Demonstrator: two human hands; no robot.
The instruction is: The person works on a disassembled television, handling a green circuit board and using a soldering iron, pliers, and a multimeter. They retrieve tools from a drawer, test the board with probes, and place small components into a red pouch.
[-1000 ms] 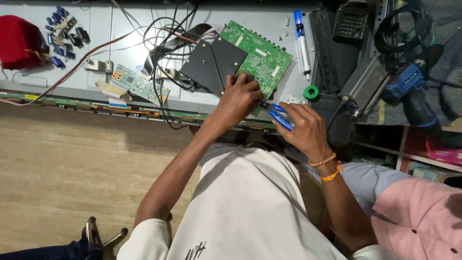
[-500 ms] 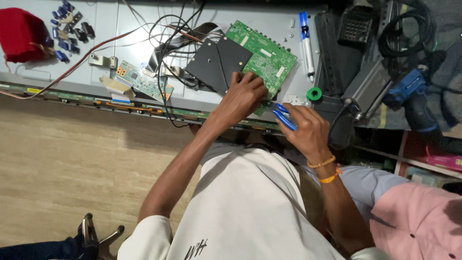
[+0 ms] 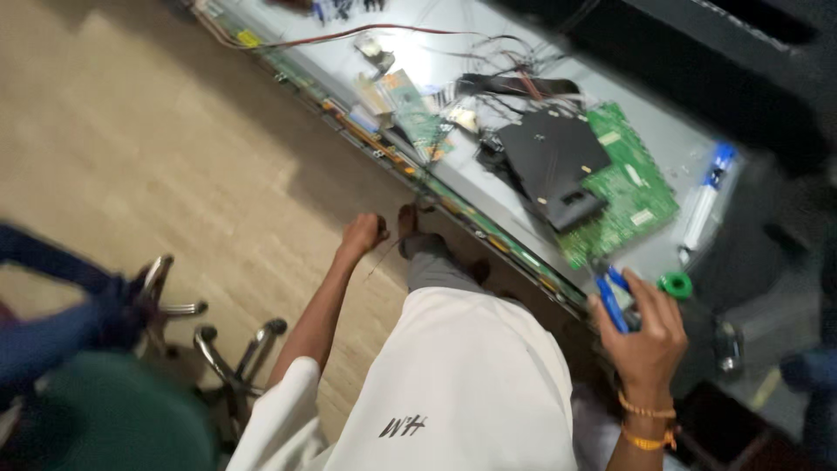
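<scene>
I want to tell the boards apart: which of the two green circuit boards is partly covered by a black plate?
The larger green board, nearest the right hand; the smaller board farther left lies uncovered.

Your right hand (image 3: 647,336) grips a blue-handled tool (image 3: 612,301) at the near edge of a pale panel (image 3: 488,96), just beside a green circuit board (image 3: 628,196) with a black plate (image 3: 551,166) on top. A green ring (image 3: 674,284) lies just beside your fingers. Your left hand (image 3: 362,234) hangs low by your foot, over the wooden floor (image 3: 148,166), closed around something thin.
</scene>
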